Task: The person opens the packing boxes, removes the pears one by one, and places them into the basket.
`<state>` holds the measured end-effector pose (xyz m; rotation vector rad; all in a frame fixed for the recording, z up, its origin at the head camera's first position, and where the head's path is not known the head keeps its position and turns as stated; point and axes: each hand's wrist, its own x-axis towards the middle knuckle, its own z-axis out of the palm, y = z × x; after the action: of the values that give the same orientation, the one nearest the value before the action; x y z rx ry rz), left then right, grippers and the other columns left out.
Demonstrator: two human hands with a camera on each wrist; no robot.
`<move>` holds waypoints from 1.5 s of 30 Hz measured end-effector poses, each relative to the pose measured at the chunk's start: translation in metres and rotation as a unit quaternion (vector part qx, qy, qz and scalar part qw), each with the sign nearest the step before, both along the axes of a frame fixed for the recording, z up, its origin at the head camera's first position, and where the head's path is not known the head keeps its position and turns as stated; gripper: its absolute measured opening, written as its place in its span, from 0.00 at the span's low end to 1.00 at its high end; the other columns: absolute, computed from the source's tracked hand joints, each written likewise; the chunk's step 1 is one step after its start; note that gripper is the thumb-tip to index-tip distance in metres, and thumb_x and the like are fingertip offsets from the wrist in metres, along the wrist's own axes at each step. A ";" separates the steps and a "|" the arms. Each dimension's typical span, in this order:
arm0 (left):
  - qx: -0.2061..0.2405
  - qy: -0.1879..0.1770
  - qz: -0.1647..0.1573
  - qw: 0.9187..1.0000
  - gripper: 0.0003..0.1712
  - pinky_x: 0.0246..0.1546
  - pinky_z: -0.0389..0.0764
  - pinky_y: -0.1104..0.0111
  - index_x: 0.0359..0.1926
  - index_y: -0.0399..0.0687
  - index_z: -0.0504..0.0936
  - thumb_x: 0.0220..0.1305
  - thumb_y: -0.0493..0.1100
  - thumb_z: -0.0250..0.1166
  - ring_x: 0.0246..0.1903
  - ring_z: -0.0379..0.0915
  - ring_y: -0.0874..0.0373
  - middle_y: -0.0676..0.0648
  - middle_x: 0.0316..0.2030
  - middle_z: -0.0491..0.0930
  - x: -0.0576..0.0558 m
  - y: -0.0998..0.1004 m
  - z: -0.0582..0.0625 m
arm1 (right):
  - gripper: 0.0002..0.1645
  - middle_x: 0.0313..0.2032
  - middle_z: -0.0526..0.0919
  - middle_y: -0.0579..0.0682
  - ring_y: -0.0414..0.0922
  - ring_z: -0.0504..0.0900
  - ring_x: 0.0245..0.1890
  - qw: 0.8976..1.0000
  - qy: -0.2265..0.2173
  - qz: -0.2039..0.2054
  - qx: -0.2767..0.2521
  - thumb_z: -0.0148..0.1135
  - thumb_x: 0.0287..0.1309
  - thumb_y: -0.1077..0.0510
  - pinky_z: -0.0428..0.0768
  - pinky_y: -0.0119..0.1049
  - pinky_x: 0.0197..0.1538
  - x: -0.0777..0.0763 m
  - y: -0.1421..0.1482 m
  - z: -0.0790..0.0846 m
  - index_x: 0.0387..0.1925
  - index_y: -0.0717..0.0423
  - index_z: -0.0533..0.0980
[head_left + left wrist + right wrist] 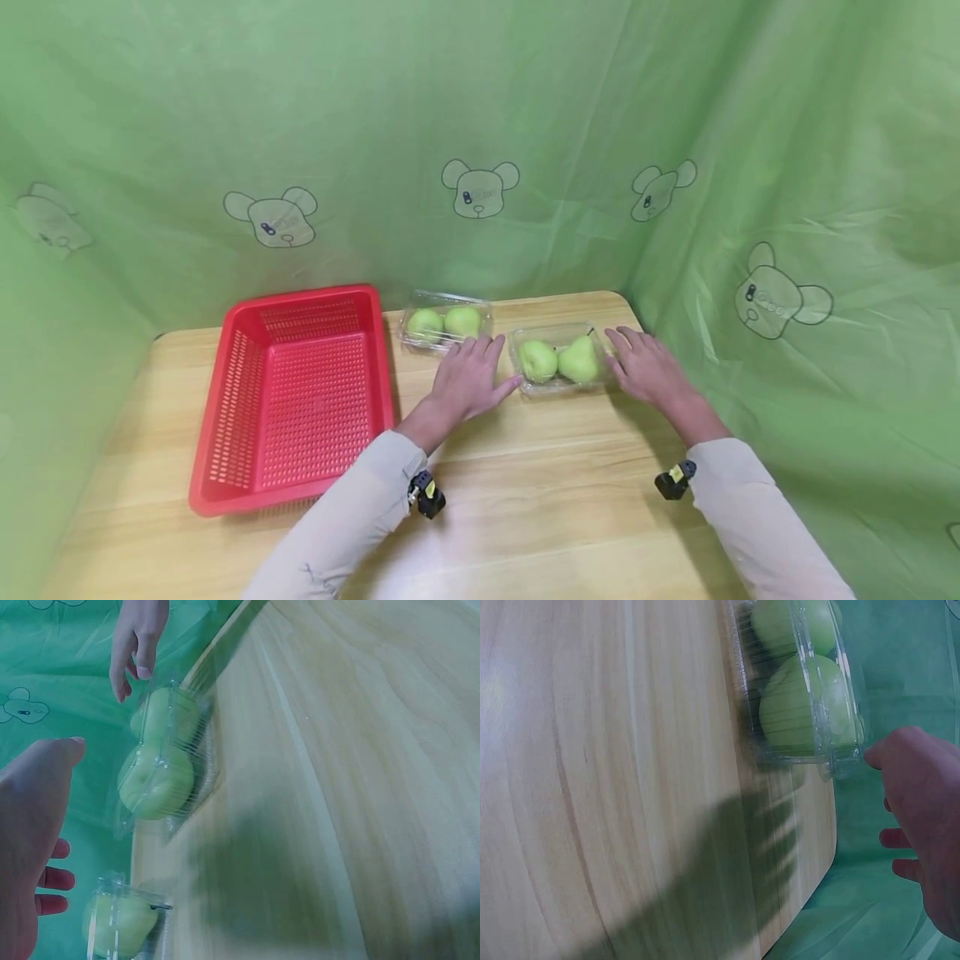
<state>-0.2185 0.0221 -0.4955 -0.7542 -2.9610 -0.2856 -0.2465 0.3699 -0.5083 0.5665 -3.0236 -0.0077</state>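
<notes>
The left hand (468,379), right of the frame's centre line in no part but its thumb side, had relaxed, spread fingers and gripped nothing; its thumb reached toward the left end of a clear box (555,387). The right hand (645,364), right of centre, also gripped nothing, its fingers loosely extended just beside the box's right end. Whether either hand touched the box could not be told.

That box lay between the hands, slightly right of the middle of the frame, with two green fruits (579,360) side by side in it. A second clear box (448,297), also with two green fruits (462,321), lay farther left, just beyond the left fingertips. Left of it stood a red basket (315,400) with perforated walls. Pale sleeves (765,517) came in from the lower edge, each with a small black device (427,494) at the wrist. Beneath everything was a wooden table (525,508); a green curtain (480,100) with bear heads filled the upper frame.
</notes>
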 end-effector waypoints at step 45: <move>0.020 -0.017 0.054 0.998 0.21 0.43 0.76 0.66 0.49 0.47 0.76 0.80 0.57 0.45 0.41 0.68 0.56 0.49 0.40 0.76 -0.001 0.041 -0.057 | 0.25 0.57 0.81 0.71 0.67 0.82 0.57 0.994 0.085 0.059 -0.032 0.55 0.70 0.62 0.80 0.60 0.66 0.003 0.007 -0.037 0.63 0.74 0.73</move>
<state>-0.2196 0.0635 -0.5523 -0.5889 -3.0045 -0.3537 -0.2436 0.3769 -0.5448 0.6996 -2.8117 0.0436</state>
